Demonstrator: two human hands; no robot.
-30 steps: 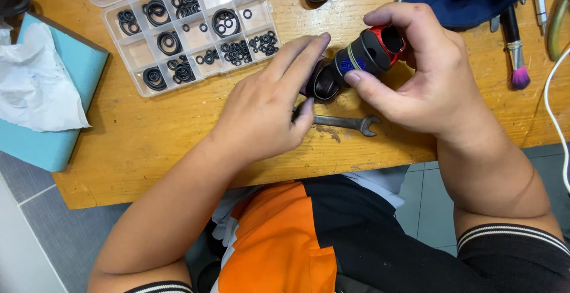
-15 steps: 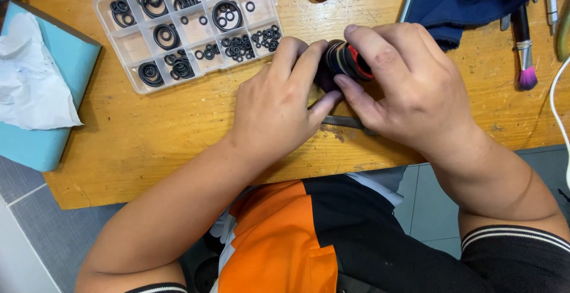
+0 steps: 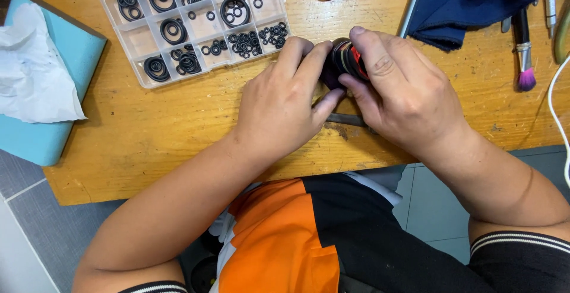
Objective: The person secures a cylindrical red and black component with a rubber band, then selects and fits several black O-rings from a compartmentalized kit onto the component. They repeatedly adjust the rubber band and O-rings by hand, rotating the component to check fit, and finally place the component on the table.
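Both hands, left hand and right hand, grip closed on dark cylindrical part, ring organizer box at 10 o'clock on surface.

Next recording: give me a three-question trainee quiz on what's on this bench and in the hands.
1. True or false: both hands grip the dark cylindrical part.
2. What fills the clear compartment box? A) screws B) black rubber rings C) coins
3. Which tool lies under the right hand on the wooden table?

Key: 1 true, the left hand too; 2 B; 3 a flat metal wrench, mostly hidden.
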